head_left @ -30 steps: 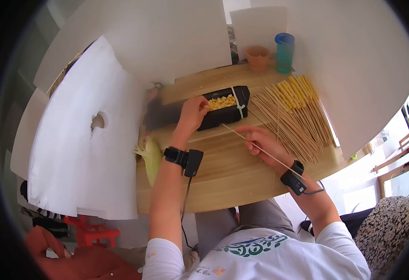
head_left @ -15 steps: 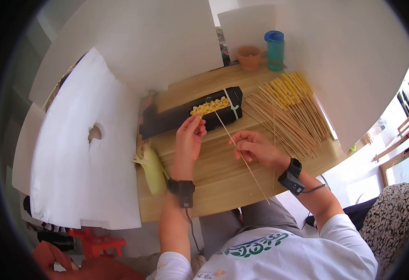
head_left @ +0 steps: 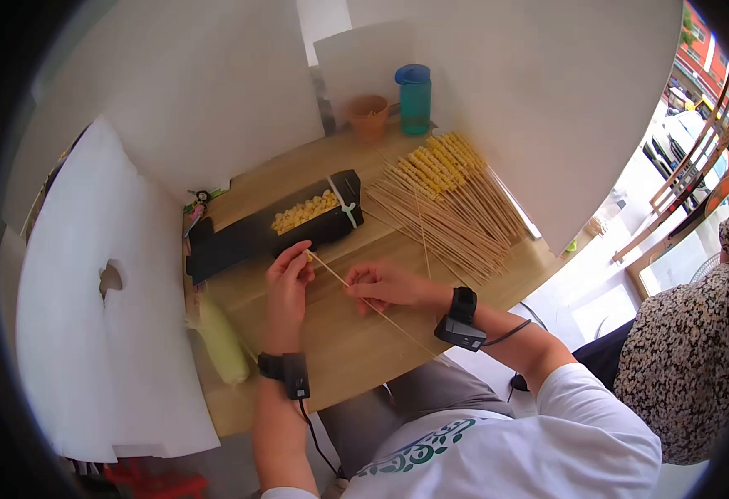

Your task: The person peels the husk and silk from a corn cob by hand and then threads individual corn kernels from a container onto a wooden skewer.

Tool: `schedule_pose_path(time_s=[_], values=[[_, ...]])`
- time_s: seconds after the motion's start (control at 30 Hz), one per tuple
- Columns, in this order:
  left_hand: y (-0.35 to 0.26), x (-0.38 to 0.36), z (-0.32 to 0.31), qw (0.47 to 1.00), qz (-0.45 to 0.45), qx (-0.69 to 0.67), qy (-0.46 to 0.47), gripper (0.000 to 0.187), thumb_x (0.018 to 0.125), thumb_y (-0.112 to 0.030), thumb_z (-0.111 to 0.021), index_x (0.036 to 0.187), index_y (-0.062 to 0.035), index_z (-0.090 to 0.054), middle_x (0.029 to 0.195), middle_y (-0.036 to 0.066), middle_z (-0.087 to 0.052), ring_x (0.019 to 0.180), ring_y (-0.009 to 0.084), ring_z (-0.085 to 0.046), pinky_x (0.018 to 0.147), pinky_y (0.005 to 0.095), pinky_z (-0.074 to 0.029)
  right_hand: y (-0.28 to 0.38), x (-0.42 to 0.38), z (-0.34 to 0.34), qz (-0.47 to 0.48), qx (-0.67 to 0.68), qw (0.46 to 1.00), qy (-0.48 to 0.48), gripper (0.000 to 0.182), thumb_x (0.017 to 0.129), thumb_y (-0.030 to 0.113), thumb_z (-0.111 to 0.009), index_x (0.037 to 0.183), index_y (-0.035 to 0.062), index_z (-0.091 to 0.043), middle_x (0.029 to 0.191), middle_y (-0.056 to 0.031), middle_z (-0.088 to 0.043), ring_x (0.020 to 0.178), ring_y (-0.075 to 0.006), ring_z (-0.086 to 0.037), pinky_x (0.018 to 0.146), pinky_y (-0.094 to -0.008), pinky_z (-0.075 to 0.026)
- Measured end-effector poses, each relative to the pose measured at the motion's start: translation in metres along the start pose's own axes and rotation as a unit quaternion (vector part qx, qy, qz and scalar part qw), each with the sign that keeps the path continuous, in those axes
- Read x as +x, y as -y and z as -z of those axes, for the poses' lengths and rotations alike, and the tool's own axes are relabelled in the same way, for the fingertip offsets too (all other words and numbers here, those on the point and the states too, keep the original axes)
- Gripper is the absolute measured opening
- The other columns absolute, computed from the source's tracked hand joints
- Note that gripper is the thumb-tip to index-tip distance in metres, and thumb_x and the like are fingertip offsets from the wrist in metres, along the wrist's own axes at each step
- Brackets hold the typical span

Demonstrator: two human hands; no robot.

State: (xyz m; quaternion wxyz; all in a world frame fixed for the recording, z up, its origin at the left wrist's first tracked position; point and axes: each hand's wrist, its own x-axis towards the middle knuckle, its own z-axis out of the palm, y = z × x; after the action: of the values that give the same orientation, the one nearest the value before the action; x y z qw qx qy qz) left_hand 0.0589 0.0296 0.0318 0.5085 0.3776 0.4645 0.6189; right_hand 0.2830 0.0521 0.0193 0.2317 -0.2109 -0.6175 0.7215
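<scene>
Between the fingertips of my left hand (head_left: 288, 281) is a pinched yellow corn kernel (head_left: 309, 257). My right hand (head_left: 379, 284) is closed on a thin wooden skewer (head_left: 402, 327), which slants down toward my lap. The skewer's upper tip is right at the kernel. Just beyond my left hand lies a long black tray (head_left: 233, 247) with a heap of loose corn kernels (head_left: 304, 213) at its right end, and a pale strap (head_left: 344, 202) crosses it there. An ear of corn in its green husk (head_left: 221, 343) rests left of my left forearm.
Many bare skewers (head_left: 456, 229) lie fanned out on the right of the wooden table (head_left: 331, 366), beside skewers threaded with kernels (head_left: 439, 166). A terracotta pot (head_left: 368, 118) and a blue-green bottle (head_left: 415, 101) stand behind. White boards (head_left: 165, 333) wall the table; a person in patterned clothing (head_left: 685, 358) is at right.
My view has swung to the right. My left hand has come back from the tray's edge with the kernel, and the skewer's tip has met it at the fingertips.
</scene>
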Motion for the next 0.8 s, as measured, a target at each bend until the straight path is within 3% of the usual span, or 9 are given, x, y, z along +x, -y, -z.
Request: schedule_pose_path(time_s=[0.1, 0.23, 0.8], values=[[-0.001, -0.002, -0.003, 0.997, -0.047, 0.067, 0.008, 0.020, 0.090, -0.005, -0.060, 0.109, 0.0004, -0.064, 0.090, 0.005, -0.066, 0.069, 0.0067, -0.056, 0.058, 0.0193, -0.042, -0.001, 0.006, -0.003, -0.015, -0.002, 1.000, 0.002, 0.020, 0.094, 0.023, -0.058, 0.100, 0.0036, -0.057, 0.069, -0.0050, -0.064, 0.050, -0.0048, -0.049, 0.045, -0.0199, -0.037], [-0.008, -0.007, -0.013, 0.992, -0.063, 0.094, -0.047, 0.020, 0.088, -0.004, -0.062, 0.108, -0.0008, -0.064, 0.093, 0.005, -0.068, 0.068, 0.0065, -0.056, 0.056, 0.0188, -0.041, 0.006, 0.002, -0.005, -0.025, -0.023, 0.999, -0.006, 0.019, 0.094, 0.023, -0.059, 0.101, 0.0045, -0.057, 0.069, -0.0044, -0.064, 0.050, -0.0051, -0.049, 0.046, -0.0201, -0.037], [0.003, -0.003, -0.008, 0.995, -0.073, 0.044, -0.042, 0.021, 0.088, -0.006, -0.067, 0.108, -0.0019, -0.065, 0.098, 0.008, -0.070, 0.073, 0.0076, -0.057, 0.063, 0.0205, -0.044, 0.005, 0.001, -0.006, 0.021, -0.033, 0.999, -0.026, 0.017, 0.095, 0.022, -0.059, 0.096, 0.0043, -0.059, 0.063, -0.0033, -0.062, 0.048, -0.0041, -0.048, 0.043, -0.0193, -0.034]])
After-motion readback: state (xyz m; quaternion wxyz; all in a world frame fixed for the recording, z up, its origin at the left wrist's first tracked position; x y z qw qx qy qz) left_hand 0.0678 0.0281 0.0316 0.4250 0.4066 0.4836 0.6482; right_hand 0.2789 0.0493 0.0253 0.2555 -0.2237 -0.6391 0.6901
